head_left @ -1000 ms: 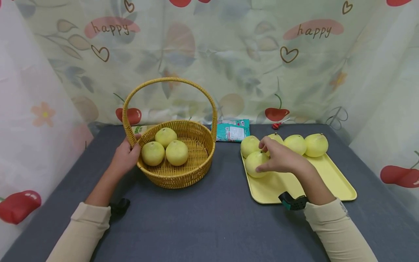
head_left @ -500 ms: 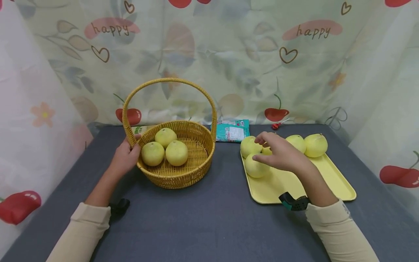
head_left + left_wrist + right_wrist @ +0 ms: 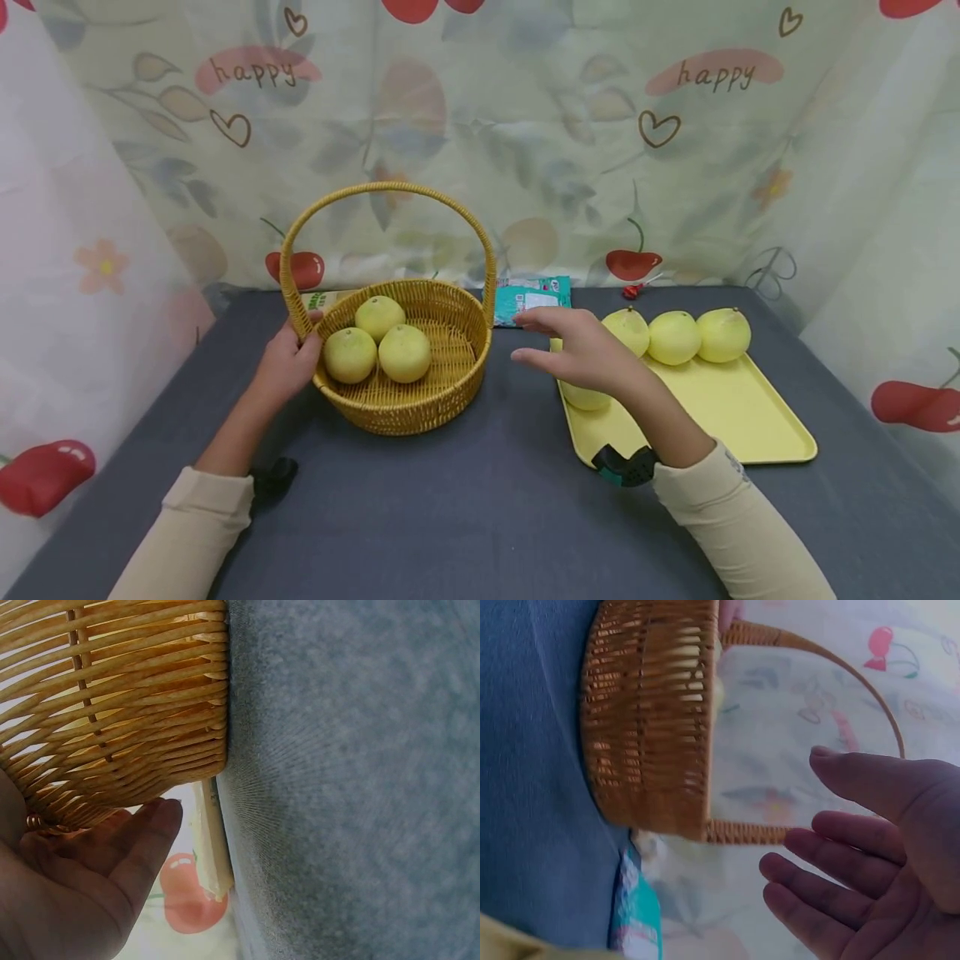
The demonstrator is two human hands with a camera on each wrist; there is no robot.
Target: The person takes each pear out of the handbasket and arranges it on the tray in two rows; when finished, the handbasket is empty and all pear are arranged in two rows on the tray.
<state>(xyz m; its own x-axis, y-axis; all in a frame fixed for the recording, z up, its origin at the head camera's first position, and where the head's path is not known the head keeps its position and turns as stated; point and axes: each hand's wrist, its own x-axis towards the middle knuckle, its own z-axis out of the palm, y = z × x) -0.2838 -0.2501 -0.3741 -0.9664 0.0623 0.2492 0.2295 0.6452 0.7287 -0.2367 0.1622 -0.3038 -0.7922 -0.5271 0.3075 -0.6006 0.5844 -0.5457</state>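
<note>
Here's the wicker basket (image 3: 405,415), left of centre on the table, round and shallow, honey-gold, its wall closely woven and its tall handle (image 3: 387,188) bound in a tight, ropy wrap. Inside, three pale yellow-green fruits (image 3: 405,353) sit clustered on the left half of the ribbed floor, round and mostly smooth-skinned.

The left hand (image 3: 288,358) has the basket's left side, thumb in front at the foot of the handle, fingers curled about the wicker. And the right hand (image 3: 585,350)! It hangs in mid-air between basket and tray, thumb and fingers spread well apart, palm turned toward the basket.

Over to the yellow tray (image 3: 720,408), flat and smooth with a low raised rim and rounded corners. Three more fruits (image 3: 674,337) line up side by side along its back edge; the right hand and wrist cover much of the tray's left end, where a lower fruit (image 3: 587,397) peeks out beneath.

Farther back, a crinkly turquoise packet (image 3: 532,296) lies partly behind the right fingers, a red-wrapped lollipop (image 3: 633,291) to its right. The basket partly blocks a flat pale packet (image 3: 324,298). Dark cloth (image 3: 405,517) spreads underneath; a cherry-printed curtain (image 3: 480,150) closes the back.
</note>
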